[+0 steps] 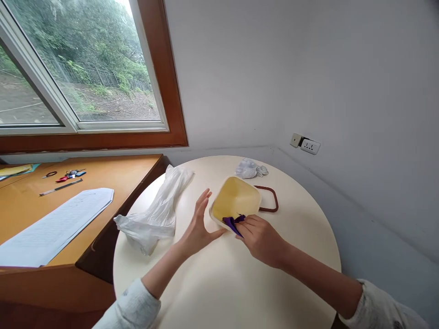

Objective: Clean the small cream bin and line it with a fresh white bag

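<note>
A yellow, square-cornered plastic container (236,196) stands on the round table, its open top showing the inside. My right hand (262,240) pinches a purple cloth (234,224) and presses it over the container's near rim, with part of the cloth hanging inside. At the container's left side is my left hand (197,228), thumb and fingers spread apart. Its thumb reaches the near edge of the container; whether it touches is not clear. A brown rounded frame (275,199), perhaps a handle or lid rim, sticks out to the container's right.
A crumpled white plastic bag (156,214) lies left on the round table (219,283). Behind the container is a small knotted clear bag (247,169). The wooden desk (133,176) at left bears papers (65,224), a pen (61,187) and keys (72,173). A wall socket (310,146) is at right.
</note>
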Demonstrator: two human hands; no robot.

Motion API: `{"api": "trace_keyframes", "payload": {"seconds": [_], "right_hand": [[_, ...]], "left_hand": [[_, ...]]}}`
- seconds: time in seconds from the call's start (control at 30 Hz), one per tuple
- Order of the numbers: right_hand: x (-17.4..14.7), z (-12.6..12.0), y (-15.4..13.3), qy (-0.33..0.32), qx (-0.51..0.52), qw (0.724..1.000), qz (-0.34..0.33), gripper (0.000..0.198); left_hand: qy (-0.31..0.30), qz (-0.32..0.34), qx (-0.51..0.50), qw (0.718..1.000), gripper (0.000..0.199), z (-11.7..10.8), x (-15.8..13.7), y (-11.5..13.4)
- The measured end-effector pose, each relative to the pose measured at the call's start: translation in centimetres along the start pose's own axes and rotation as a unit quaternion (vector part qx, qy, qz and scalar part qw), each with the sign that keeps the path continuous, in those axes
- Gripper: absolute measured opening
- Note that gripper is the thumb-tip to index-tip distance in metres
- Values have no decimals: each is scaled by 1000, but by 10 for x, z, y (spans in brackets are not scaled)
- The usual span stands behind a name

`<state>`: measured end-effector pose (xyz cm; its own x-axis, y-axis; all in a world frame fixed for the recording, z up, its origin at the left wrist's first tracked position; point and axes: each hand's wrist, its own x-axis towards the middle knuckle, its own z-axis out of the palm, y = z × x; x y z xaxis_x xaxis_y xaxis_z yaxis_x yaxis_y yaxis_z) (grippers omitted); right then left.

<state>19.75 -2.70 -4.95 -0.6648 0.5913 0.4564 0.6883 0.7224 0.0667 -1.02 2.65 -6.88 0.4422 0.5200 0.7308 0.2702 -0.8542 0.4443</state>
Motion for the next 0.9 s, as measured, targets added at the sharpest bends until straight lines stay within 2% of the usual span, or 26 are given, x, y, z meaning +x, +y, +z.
{"api": "trace_keyframes", "payload": {"seconds": [0.2,0.3,0.37,0.53,0.67,0.8,0.9], "right_hand": [[27,24,-22,60,51,994,74,31],[33,29,-30,71,78,989,102,33],[32,24,-31,56,104,988,103,33],[23,-12,-24,-52,145,986,59,22],[28,-29,-19,-157,146,971,105,21],[48,-7,-9,-271,192,936,118,22],[63,19,0,-302,203,926,99,16]], "left_hand": [[83,15,106,991,115,24,-10,-3],[77,28,109,991,110,23,-7,-12],[67,41,96,992,106,19,-5,-16],[40,58,109,992,110,13,-3,-15],[38,70,119,990,111,16,-5,-13],[32,102,142,984,105,18,-7,-13],[29,119,153,981,102,20,-8,-12]]}}
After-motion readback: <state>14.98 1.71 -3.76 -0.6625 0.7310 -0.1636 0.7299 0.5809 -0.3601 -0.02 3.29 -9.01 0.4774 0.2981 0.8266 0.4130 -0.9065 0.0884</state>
